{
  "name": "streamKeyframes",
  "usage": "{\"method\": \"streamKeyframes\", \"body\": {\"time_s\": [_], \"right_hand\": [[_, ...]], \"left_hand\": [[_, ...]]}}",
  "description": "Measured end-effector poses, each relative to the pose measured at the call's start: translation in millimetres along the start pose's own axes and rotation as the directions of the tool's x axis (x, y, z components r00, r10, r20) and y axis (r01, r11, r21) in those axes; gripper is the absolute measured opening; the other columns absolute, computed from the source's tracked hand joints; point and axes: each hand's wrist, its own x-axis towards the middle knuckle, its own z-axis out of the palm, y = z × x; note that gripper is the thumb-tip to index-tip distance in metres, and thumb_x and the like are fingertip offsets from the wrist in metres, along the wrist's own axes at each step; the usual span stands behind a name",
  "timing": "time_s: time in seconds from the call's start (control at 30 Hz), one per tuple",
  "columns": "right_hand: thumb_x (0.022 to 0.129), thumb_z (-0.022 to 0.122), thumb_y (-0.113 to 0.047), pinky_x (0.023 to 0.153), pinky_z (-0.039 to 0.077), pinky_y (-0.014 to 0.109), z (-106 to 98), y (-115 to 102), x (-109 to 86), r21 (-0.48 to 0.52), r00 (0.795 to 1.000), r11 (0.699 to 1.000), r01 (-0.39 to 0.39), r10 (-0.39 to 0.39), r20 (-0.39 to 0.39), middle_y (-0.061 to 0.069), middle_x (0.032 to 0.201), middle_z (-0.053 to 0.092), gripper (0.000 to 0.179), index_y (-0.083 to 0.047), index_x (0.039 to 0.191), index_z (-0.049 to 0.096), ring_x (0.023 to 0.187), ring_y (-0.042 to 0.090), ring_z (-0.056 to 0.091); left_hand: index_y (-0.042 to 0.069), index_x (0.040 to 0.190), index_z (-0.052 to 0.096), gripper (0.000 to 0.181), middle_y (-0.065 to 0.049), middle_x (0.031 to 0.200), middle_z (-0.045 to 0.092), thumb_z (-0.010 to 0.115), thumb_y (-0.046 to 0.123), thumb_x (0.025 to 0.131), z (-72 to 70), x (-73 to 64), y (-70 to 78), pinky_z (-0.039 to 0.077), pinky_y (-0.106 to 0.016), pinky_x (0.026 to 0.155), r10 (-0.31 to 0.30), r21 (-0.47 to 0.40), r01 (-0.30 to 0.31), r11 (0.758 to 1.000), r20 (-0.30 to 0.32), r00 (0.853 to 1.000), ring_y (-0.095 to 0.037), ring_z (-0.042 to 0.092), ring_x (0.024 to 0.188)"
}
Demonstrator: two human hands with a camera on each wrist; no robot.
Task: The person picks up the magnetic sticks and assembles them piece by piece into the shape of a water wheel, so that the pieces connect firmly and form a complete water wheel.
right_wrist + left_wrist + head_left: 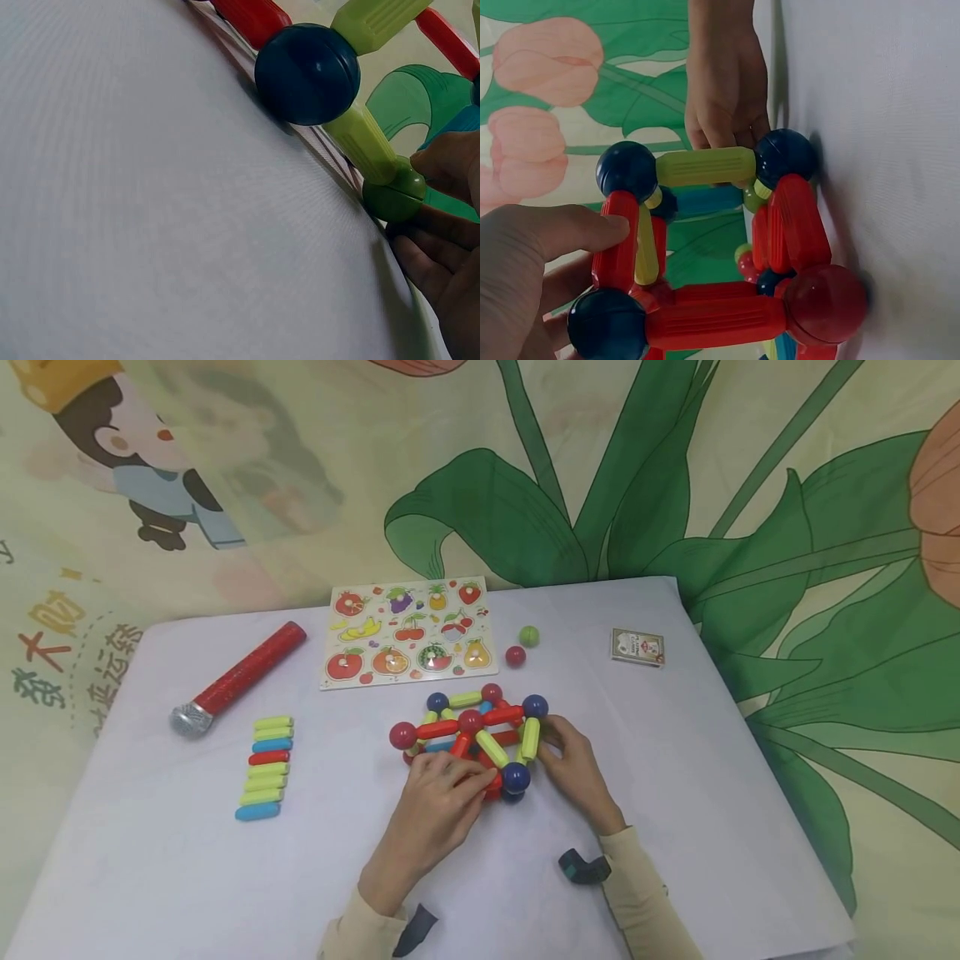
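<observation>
A frame of magnetic rods and balls (470,720) stands on the table, built from red, yellow-green and blue rods with red, blue and green balls at the joints. My left hand (438,793) pinches a red rod (616,244) on its upper near side, thumb in front and fingers behind. This rod runs between two dark blue balls in the left wrist view. At the frame's right side my right hand (576,768) has thumb and fingers around a low green ball (394,191). A yellow-green rod (362,142) links that ball to a dark blue ball (307,73).
Several loose rods (267,770) lie in a column at left, near a red toy microphone (247,668). Behind the frame are a fruit puzzle board (375,637), a loose red ball (515,656) and a green ball (528,636). A small card box (637,647) sits at back right.
</observation>
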Motion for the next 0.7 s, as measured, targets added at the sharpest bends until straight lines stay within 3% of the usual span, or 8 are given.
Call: {"method": "streamKeyframes", "body": {"time_s": [0.23, 0.33, 0.4, 0.47, 0.53, 0.7], "right_hand": [[0.091, 0.063, -0.01, 0.098, 0.048, 0.032, 1.4, -1.0, -0.1, 0.011, 1.0, 1.0, -0.001, 0.001, 0.006, 0.014, 0.125, 0.06, 0.038, -0.004, 0.127, 0.054, 0.118, 0.026, 0.058], [0.092, 0.063, -0.011, 0.098, 0.047, 0.032, 1.8, -2.3, -0.2, 0.011, 1.0, 1.0, 0.0, 0.0, 0.006, 0.014, 0.125, 0.06, 0.037, -0.004, 0.127, 0.054, 0.118, 0.025, 0.058], [0.092, 0.062, -0.012, 0.099, 0.047, 0.032, 2.1, -2.9, -0.2, 0.004, 1.0, 1.0, 0.001, -0.001, 0.008, 0.013, 0.125, 0.06, 0.037, -0.004, 0.128, 0.054, 0.119, 0.025, 0.057], [0.093, 0.061, -0.013, 0.099, 0.047, 0.032, 2.1, -3.6, -0.5, 0.0, 1.0, 1.0, -0.004, 0.004, 0.011, 0.013, 0.126, 0.06, 0.037, -0.004, 0.128, 0.053, 0.12, 0.025, 0.057], [0.092, 0.061, -0.011, 0.099, 0.047, 0.034, 1.6, -3.8, -0.9, 0.011, 1.0, 1.0, -0.006, 0.006, 0.013, 0.014, 0.126, 0.06, 0.038, -0.004, 0.129, 0.053, 0.12, 0.026, 0.057], [0.093, 0.061, -0.012, 0.097, 0.048, 0.036, -0.8, -5.6, -6.0, 0.012, 1.0, 1.0, 0.001, -0.001, 0.001, 0.014, 0.129, 0.056, 0.04, -0.004, 0.131, 0.05, 0.119, 0.028, 0.057]], "left_hand": [[0.015, 0.107, 0.074, 0.039, 0.003, 0.1, 0.07, 0.085, 0.023, 0.071, -0.8, -4.3, -2.3, 0.046, -0.036, 0.084, 0.002, -0.02, -0.003, 1.0, -0.037, 0.999, -0.015, 0.057, 0.094], [0.014, 0.107, 0.073, 0.038, 0.002, 0.103, 0.068, 0.085, 0.021, 0.072, -5.4, -10.4, -8.1, 0.047, -0.036, 0.084, -0.033, -0.056, 0.027, 0.998, -0.107, 0.994, -0.016, 0.057, 0.097], [0.012, 0.107, 0.072, 0.038, 0.0, 0.104, 0.067, 0.085, 0.015, 0.071, -10.8, -17.2, -16.6, 0.047, -0.036, 0.083, -0.091, -0.083, 0.078, 0.994, -0.177, 0.98, -0.017, 0.057, 0.098], [0.009, 0.107, 0.071, 0.038, -0.002, 0.104, 0.067, 0.084, 0.009, 0.072, -17.2, -26.4, -28.0, 0.046, -0.033, 0.083, -0.184, -0.104, 0.163, 0.981, -0.239, 0.954, -0.017, 0.058, 0.099], [0.008, 0.108, 0.07, 0.037, -0.004, 0.105, 0.067, 0.082, 0.005, 0.074, -23.5, -37.4, -41.1, 0.046, -0.033, 0.086, -0.304, -0.124, 0.281, 0.952, -0.258, 0.917, -0.018, 0.058, 0.101], [0.009, 0.115, 0.065, 0.034, -0.008, 0.109, 0.065, 0.075, 0.009, 0.082, -28.5, -68.5, -70.1, 0.05, -0.043, 0.089, -0.556, -0.118, 0.543, 0.831, -0.15, 0.818, -0.024, 0.058, 0.104]]}}
